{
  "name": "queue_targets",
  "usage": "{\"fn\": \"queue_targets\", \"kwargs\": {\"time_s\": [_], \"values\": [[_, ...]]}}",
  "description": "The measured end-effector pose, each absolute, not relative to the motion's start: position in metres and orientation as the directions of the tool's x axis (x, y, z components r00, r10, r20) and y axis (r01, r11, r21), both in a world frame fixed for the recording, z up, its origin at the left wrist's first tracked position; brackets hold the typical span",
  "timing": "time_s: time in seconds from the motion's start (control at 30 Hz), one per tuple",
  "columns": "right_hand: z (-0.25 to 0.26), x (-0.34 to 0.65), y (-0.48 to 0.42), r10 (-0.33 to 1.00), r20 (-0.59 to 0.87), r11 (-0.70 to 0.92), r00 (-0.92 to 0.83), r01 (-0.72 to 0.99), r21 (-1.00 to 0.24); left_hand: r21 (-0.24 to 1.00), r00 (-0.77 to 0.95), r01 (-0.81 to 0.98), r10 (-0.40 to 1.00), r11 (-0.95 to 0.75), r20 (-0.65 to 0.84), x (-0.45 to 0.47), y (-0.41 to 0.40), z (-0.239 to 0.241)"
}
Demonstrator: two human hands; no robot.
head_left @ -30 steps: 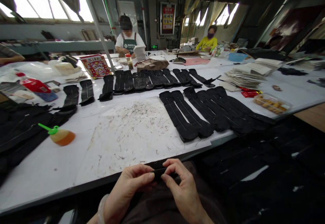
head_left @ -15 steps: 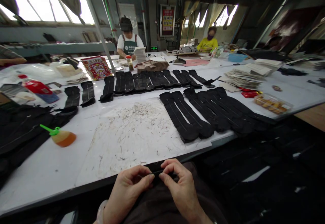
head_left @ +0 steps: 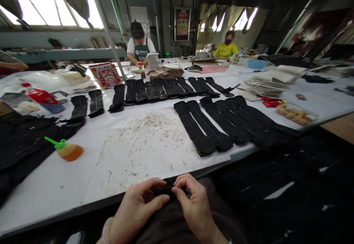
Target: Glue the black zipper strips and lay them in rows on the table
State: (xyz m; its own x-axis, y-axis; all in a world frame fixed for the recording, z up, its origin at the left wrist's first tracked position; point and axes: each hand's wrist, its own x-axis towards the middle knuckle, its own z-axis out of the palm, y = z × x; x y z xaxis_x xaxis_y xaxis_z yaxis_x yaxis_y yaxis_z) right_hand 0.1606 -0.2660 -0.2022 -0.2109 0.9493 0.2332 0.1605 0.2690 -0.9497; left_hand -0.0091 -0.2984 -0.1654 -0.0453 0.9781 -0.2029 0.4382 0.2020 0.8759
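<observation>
Both hands are low over my lap, just in front of the table's near edge. My left hand (head_left: pixel 142 201) has its thumb and forefinger parted; its other fingers are curled and partly hidden. My right hand (head_left: pixel 192 199) pinches with thumb and forefinger at one end of a thin dark strip or thread (head_left: pixel 167 187). That thin line reaches across the gap towards my left fingers, and dark cloth behind it makes its kind unclear. Nearest beyond my hands is a white sheet (head_left: pixel 121 159) strewn with short dark thread bits.
Black zippered fabric pieces (head_left: pixel 200 131) lie right of the sheet, with another row (head_left: pixel 141 91) behind. More black pieces (head_left: pixel 24 144) are heaped left, near a green-capped bottle (head_left: pixel 70 152). A plastic food box (head_left: pixel 297 113) sits right. Two people work across the table.
My left thumb and forefinger have parted from their pinch, the thumb slightly lower. My right hand keeps its pinch and has shifted slightly left.
</observation>
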Motion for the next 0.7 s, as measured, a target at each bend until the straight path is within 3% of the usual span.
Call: {"fn": "queue_targets", "kwargs": {"time_s": [0.13,0.3,0.5,0.6,0.7], "values": [[-0.204,0.159,-0.267,0.944,0.234,0.270,-0.231,0.138,-0.953,0.747,0.051,0.665,0.997,0.014,-0.063,-0.008,-0.293,-0.151],[-0.208,0.166,-0.263,0.964,0.177,0.155,-0.198,-0.121,-0.980,0.681,0.098,0.727,0.995,-0.086,0.021,-0.022,-0.283,-0.126],[-0.201,0.145,-0.255,0.944,-0.017,-0.099,-0.328,-0.234,-0.967,0.830,0.146,0.536,0.985,-0.156,0.091,-0.034,-0.263,-0.060],[-0.181,0.146,-0.244,0.956,0.007,-0.049,-0.293,-0.184,-0.982,0.929,0.038,0.329,0.985,-0.172,0.169,-0.040,-0.250,-0.030],[-0.153,0.168,-0.236,0.962,0.053,0.064,-0.267,0.034,-0.997,0.955,-0.007,0.222,0.979,-0.198,0.204,-0.056,-0.235,-0.029]]}}
